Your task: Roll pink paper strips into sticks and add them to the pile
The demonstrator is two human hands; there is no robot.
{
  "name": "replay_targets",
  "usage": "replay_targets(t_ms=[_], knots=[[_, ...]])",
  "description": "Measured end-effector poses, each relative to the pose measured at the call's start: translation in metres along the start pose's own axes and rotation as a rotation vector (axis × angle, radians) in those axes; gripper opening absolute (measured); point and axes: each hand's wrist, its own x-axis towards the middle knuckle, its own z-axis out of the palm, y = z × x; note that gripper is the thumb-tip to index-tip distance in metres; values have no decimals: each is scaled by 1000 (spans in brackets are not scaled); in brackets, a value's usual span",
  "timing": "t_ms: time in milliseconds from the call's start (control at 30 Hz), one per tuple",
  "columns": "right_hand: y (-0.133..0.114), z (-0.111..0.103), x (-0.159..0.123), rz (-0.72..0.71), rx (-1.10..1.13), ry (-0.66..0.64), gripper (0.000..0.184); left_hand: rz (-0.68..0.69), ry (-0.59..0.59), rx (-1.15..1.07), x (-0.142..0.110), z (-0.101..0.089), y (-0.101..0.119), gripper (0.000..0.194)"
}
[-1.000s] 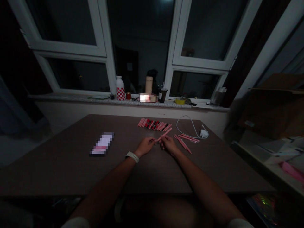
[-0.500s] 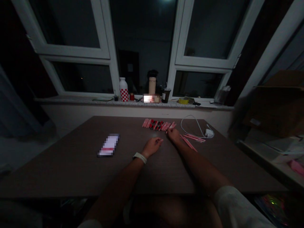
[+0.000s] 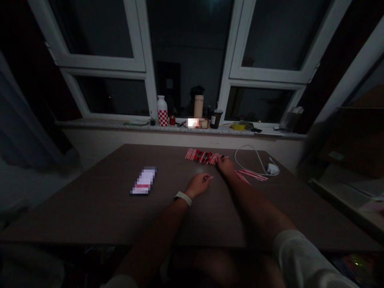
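A row of slim pink sticks [image 3: 190, 154], with red and black ones [image 3: 204, 157] among them, lies side by side near the far edge of the table. At the row's right end is my right hand [image 3: 225, 165], its fingers closed on a pink stick that is mostly hidden. My left hand [image 3: 198, 185], with a pale band at the wrist, rests on the table nearer to me. Its fingers are curled in and nothing shows in them. Several more pink sticks [image 3: 253, 175] lie loose beyond my right forearm, partly covered by it.
A phone [image 3: 144, 181] lies on the table [image 3: 99, 208] at left. A white cable with a charger [image 3: 272, 169] is at the far right. On the windowsill stand a checked bottle [image 3: 162, 111], a beige flask [image 3: 198, 106], a dark cup [image 3: 216, 119] and yellow tape [image 3: 239, 126].
The whole view has shifted, so everything sits slightly further right. My right hand stays at the row's right end with small finger movement. My left hand keeps its place on the table.
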Motion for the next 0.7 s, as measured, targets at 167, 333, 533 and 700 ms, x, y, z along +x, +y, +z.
replay_targets(t_ms=[167,333,533,700], knots=[[22,-30,0,-54,-36,62,52,-3,-3,-8,1,-1,1,43],[55,-76,-10,-97,-270,-148,31,-3,-3,-15,2,-3,1,41],[76,-94,-45,-123,-409,-217,38,11,-19,-35,1,-4,1,40],[72,-94,-67,-137,-446,-145,35,17,-4,-30,2,-4,0,39]])
